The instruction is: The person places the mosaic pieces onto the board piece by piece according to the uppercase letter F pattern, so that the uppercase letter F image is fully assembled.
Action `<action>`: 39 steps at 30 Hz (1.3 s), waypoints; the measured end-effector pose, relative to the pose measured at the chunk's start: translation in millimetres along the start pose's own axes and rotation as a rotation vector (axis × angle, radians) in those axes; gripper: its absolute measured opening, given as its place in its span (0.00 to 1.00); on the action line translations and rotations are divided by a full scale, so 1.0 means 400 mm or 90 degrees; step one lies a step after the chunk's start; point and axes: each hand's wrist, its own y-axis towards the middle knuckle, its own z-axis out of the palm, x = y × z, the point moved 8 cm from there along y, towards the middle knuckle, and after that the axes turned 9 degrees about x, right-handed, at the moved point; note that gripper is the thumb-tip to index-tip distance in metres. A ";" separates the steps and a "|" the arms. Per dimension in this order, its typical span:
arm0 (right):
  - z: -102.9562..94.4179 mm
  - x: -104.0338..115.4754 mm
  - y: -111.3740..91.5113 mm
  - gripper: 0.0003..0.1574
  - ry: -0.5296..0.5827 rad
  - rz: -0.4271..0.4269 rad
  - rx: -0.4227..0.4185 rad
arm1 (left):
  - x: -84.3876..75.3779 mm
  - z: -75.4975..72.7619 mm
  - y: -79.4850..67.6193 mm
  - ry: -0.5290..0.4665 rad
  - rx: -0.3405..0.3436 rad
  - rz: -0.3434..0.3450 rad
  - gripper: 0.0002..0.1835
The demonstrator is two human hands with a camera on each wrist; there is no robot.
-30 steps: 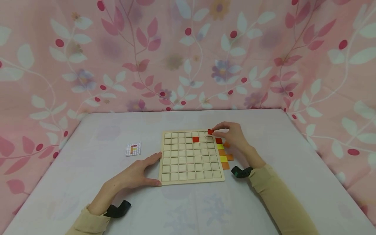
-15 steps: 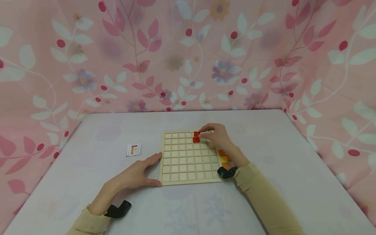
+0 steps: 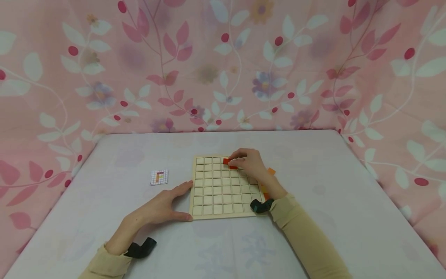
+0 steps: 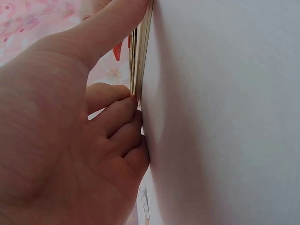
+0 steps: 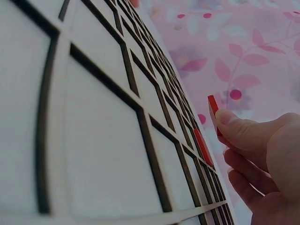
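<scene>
"How to describe the red tile [image 3: 226, 161]?"

"Thin, square and flat, held slightly above the far row of the pale wooden board [image 3: 216, 190], near a second red tile [image 5: 204, 149] set in a cell."

"And with the right hand [image 3: 245, 160]?"

"Pinching that upper tile between thumb and finger."

"And with the left hand [image 3: 161, 205]?"

"Spread wide, touching the board's left edge with thumb and fingers."

A small nook, screened off by cloth; whether in a home or a lab cannot be told. Pink flowered fabric [image 3: 205, 85] rises beyond the right grip [image 3: 248, 162] and closes in the space to either side of it. Under that and the left grip [image 3: 162, 207] spreads a pale, faintly patterned desk [image 3: 366, 217].
</scene>
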 end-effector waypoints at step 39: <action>0.039 -0.009 -0.004 0.10 -0.067 -0.040 0.010 | 0.000 0.000 0.001 -0.006 0.005 0.002 0.59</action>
